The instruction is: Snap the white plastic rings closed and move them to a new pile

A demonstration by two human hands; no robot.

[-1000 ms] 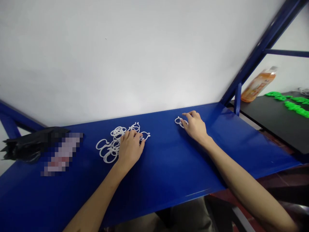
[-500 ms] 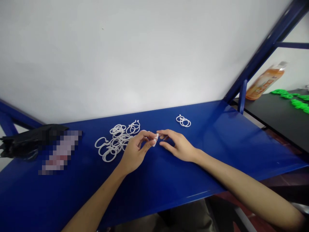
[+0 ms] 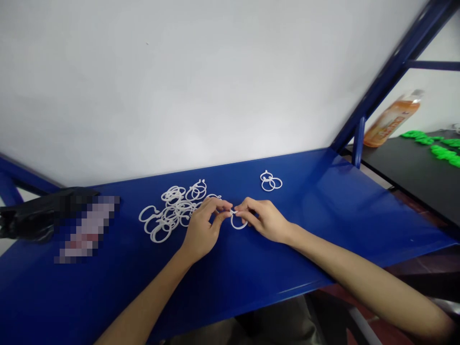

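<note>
Between my two hands hangs a white plastic ring (image 3: 238, 227), its loop below the fingertips. My left hand (image 3: 206, 224) pinches the ring's top at its left side. On the other side of that same spot, my right hand (image 3: 264, 218) pinches it with thumb and fingers. The fingertips hide most of the join. Beside my left hand lies a loose pile of white rings (image 3: 168, 215), several with small knobbed ends. Farther back to the right, a small group of white rings (image 3: 271, 182) overlaps on the blue tabletop (image 3: 287, 268).
A black plastic bag (image 3: 32, 215) and a blurred-out packet (image 3: 88, 230) lie at the left. Blue frame bars (image 3: 381, 72) rise at the right. Beyond them a black table (image 3: 402, 163) holds an orange bottle (image 3: 391, 120) and bright green pieces (image 3: 445, 154).
My right hand has closed onto the white ring, which was in my left fingers alone. The ring has turned so its loop now shows below the fingertips.
</note>
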